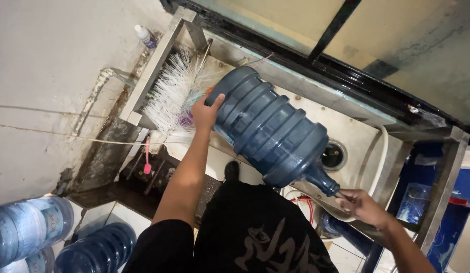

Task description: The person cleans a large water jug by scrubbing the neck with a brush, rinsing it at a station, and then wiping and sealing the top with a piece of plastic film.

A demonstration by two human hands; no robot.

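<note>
A large dark blue ribbed water jug lies tilted above a steel wash basin, its bottom up at the left and its neck pointing down to the right. My left hand presses against the jug's bottom edge. My right hand grips the jug at its mouth, below the neck. A big white bristle brush stands in the basin just behind my left hand.
A round drain sits in the basin beside the jug's neck. A white hose runs along the right side. Other blue jugs lie at lower left. A small bottle stands on the basin frame. Blue crates at right.
</note>
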